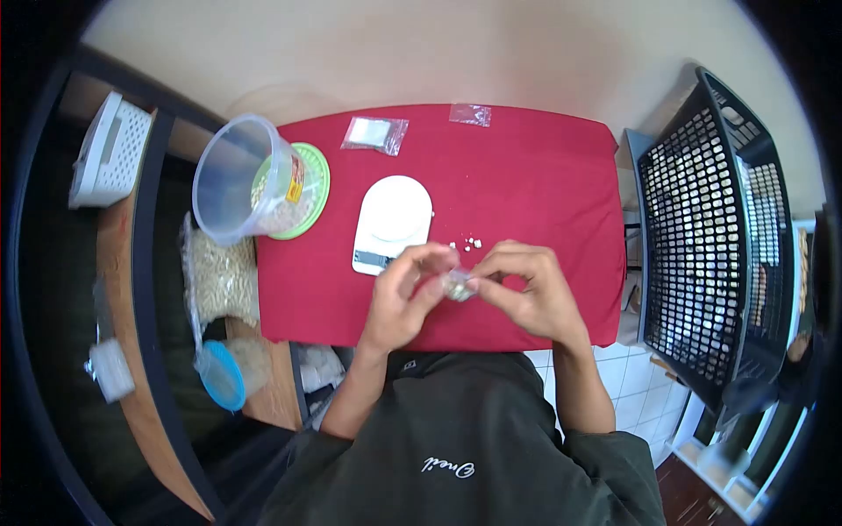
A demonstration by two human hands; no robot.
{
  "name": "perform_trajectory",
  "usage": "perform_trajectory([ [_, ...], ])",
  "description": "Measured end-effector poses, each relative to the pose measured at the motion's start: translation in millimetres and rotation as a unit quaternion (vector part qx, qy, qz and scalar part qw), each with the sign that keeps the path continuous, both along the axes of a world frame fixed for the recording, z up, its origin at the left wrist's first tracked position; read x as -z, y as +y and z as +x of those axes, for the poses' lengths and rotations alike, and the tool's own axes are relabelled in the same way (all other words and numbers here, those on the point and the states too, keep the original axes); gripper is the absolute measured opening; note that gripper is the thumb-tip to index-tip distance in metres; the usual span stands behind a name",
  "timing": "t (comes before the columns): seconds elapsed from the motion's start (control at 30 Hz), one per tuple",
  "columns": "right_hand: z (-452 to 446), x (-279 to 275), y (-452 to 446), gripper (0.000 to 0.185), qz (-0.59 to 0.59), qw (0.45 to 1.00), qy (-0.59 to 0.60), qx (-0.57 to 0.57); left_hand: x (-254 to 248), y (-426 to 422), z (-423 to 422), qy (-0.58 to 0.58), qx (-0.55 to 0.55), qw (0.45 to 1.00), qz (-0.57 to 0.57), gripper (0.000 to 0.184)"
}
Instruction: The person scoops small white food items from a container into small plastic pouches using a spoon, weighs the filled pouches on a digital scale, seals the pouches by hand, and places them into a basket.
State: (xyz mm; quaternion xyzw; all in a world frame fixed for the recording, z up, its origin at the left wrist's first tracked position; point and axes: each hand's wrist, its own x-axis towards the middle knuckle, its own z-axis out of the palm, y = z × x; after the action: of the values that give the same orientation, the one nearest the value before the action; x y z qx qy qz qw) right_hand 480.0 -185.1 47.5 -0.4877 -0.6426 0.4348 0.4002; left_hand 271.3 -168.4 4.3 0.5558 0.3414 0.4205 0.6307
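The small clear bag [458, 287], with pale pieces inside, is up between the two hands over the near middle of the tabletop [544, 184], close to the body, probably so that both can work its small edges. The right hand [531, 285] pinches its right side, thumb and forefinger together. The left hand [408, 294] has its fingers curved with a gap between thumb and forefinger, the thumb at the bag's left side; motion blurs them, so I cannot tell whether they grip it.

The tall clear tub [232, 175] at the far left, with similar pieces low inside and a green lid [324, 180] at its base, seems set aside yet within the left arm's reach. The white scale [393, 215] sits between tub and hands, presumably for easy use. Beyond it lies a clear packet [373, 133], and right of that a flat bag [470, 114]. Crumbs [474, 242] lie just beyond the fingers.

A red cloth covers the tabletop, whose far edge is near a pale wall. Shelving [132, 289] lines the left, a black crate [693, 237] stands right, and a large bag of pale pieces [226, 272], a white basket [127, 149] and a blue-rimmed container [226, 377] sit left.
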Motion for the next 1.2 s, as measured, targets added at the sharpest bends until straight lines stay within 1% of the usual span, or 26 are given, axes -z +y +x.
perform_trajectory([
  [0.03,13.1,1.0,-1.7,0.009,0.012,1.0,-0.018,-0.002,3.7,3.5,8.3,0.056,-0.068,0.994,0.06,0.024],
  [0.07,25.5,2.2,-6.2,0.009,0.0,1.0,-0.023,0.008,18.5,11.0,9.5,0.119,-0.17,0.974,0.087,0.019],
  [0.1,35.6,5.9,-10.7,0.009,0.001,1.0,-0.016,-0.004,26.8,20.3,10.1,0.13,-0.243,0.96,0.055,0.021],
  [0.13,44.5,10.9,-15.2,0.008,-0.006,1.0,-0.013,0.017,35.3,29.6,7.4,0.213,-0.309,0.927,0.017,0.025],
  [0.17,52.8,15.6,-18.6,0.008,-0.011,0.999,-0.011,0.04,57.8,38.7,-5.8,0.33,-0.336,0.877,0.095,0.032],
  [0.2,60.3,19.2,-22.8,0.008,-0.021,0.999,-0.003,0.037,75.8,42.6,-18.3,0.421,-0.341,0.831,0.124,0.042],
  [0.23,65.8,23.9,-27.6,0.008,-0.02,0.999,0.001,0.027,83.8,41.1,-23.3,0.425,-0.349,0.826,0.122,0.042],
  [0.3,73.8,35.1,-34.7,0.008,-0.077,0.995,0.043,0.037,90.6,39.7,-27.9,0.426,-0.335,0.84,-0.015,0.05],
  [0.33,77.5,40.6,-36.7,0.008,-0.078,0.995,0.045,0.032,92.6,36.9,-29.7,0.454,-0.317,0.833,0.004,0.056],
  [0.37,81.1,46.2,-38.2,0.008,-0.095,0.994,0.051,0.028,96.0,29.4,-29.3,0.455,-0.321,0.831,0.0,0.056],
  [0.43,86.4,56.5,-37.1,0.009,-0.107,0.992,0.056,0.021,74.5,22.3,-16.2,0.428,-0.317,0.842,-0.085,0.058],
  [0.47,87.6,61.6,-36.1,0.009,-0.114,0.991,0.071,0.018,80.4,21.4,-19.9,0.427,-0.323,0.84,-0.085,0.058],
  [0.53,88.1,65.6,-34.0,0.009,-0.122,0.989,0.086,0.014,102.0,25.2,-33.9,0.52,-0.406,0.751,0.028,0.057],
  [0.57,87.7,66.1,-31.9,0.009,-0.122,0.988,0.089,0.008,110.5,27.5,-39.7,0.519,-0.41,0.75,0.024,0.057],
  [0.63,83.8,66.1,-26.9,0.009,-0.125,0.988,0.091,-0.006,107.3,25.2,-43.3,0.454,-0.396,0.797,-0.046,0.055],
  [0.7,79.4,64.5,-20.3,0.01,-0.124,0.991,0.054,-0.015,102.0,15.0,-36.7,0.463,-0.4,0.789,-0.058,0.054],
  [0.77,73.9,66.8,-15.2,0.011,-0.115,0.992,0.046,-0.014,95.1,-1.6,-25.5,0.441,-0.367,0.811,-0.111,0.055],
  [0.8,69.5,58.5,-12.5,0.012,-0.119,0.992,0.025,-0.025,92.8,-11.7,-16.6,0.43,-0.353,0.824,-0.108,0.054],
  [0.83,65.9,54.3,-8.6,0.012,-0.121,0.992,0.006,-0.035,90.0,-20.3,-8.3,0.416,-0.357,0.829,-0.11,0.049],
  [0.9,60.6,61.9,-1.7,0.012,-0.113,0.992,0.0,-0.048,87.5,-34.4,5.8,0.394,-0.394,0.828,-0.067,0.039],
  [0.93,57.4,62.1,2.2,0.013,-0.103,0.993,-0.009,-0.057,87.8,-35.9,9.4,0.391,-0.397,0.828,-0.07,0.039],
  [1.0,50.2,60.4,10.5,0.013,-0.096,0.993,-0.021,-0.071,88.9,-41.4,15.4,0.259,-0.386,0.884,0.054,0.027],
  [1.03,46.1,54.9,15.6,0.014,-0.082,0.992,-0.032,-0.092,73.8,-43.2,20.8,0.257,-0.391,0.882,0.049,0.027],
  [1.1,36.3,43.4,26.1,0.014,-0.068,0.99,-0.044,-0.119,38.3,-40.4,27.2,0.123,-0.287,0.949,0.047,0.023],
  [1.13,31.1,37.4,30.6,0.014,-0.05,0.988,-0.051,-0.136,26.1,-39.1,30.2,0.122,-0.291,0.948,0.046,0.023],
  [1.2,22.6,32.5,38.8,0.015,0.0,0.985,-0.061,-0.161,10.5,-33.5,33.0,0.141,-0.245,0.954,0.098,0.018],
])
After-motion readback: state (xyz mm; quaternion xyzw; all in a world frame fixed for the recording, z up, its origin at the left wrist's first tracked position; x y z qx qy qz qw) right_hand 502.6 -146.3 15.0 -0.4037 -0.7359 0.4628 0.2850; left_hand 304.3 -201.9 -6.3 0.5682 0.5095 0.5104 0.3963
